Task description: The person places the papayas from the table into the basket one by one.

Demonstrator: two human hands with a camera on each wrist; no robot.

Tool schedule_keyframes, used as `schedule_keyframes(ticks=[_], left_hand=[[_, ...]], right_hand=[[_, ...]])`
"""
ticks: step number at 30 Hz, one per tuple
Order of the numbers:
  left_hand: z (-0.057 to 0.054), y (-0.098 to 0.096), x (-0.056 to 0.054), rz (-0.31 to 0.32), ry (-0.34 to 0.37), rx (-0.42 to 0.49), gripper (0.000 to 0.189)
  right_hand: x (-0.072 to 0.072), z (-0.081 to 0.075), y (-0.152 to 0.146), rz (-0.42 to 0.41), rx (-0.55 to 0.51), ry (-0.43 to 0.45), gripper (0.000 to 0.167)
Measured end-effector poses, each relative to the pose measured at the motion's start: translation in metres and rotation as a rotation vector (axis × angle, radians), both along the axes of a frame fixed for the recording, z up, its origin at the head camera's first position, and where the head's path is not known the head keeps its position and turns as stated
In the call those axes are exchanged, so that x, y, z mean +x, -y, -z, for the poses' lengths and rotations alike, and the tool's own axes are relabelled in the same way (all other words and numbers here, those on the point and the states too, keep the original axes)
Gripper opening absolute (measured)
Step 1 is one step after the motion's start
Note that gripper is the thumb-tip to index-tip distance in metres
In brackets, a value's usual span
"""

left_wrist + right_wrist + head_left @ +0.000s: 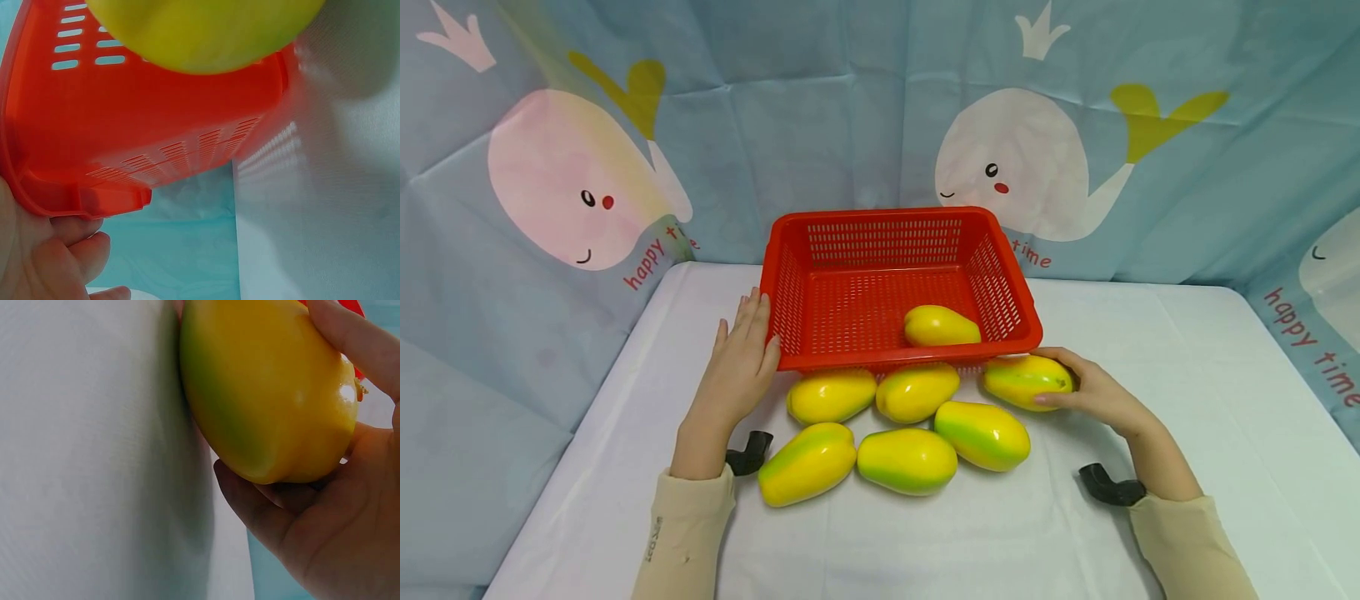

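Note:
A red plastic basket [880, 358] with slotted walls stands on the white table, and one yellow papaya [942, 326] lies inside it at the front right. My left hand [735, 367] rests along the basket's left rim, its fingers straight in the head view. By the basket's front right corner, my right hand [1093, 392] grips a yellow-green papaya [262, 394] at one end, between thumb and fingers. The held papaya is low over the table; I cannot tell whether it touches the cloth. Several other papayas [907, 461] lie in two rough rows before the basket.
A white cloth [970, 542] covers the table. Behind it hangs a light blue curtain [820, 125] printed with whales. Black curved pieces sit at both wrists, one by the left [749, 453] and one by the right [1108, 487].

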State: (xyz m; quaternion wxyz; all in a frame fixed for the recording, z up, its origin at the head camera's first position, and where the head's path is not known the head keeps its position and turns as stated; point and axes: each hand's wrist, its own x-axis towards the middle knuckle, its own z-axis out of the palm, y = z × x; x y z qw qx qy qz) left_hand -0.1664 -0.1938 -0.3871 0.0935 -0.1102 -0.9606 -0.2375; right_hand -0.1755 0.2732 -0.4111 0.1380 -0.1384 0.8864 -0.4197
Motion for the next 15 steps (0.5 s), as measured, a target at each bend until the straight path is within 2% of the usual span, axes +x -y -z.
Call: schedule_keyframes(ticks=[15], left_hand=[[0.000,0.000,0.000,0.003,-0.008,0.005,0.058]], right_hand=[[0.002,-0.008,-0.017,0.088,0.004,0.015,0.065]])
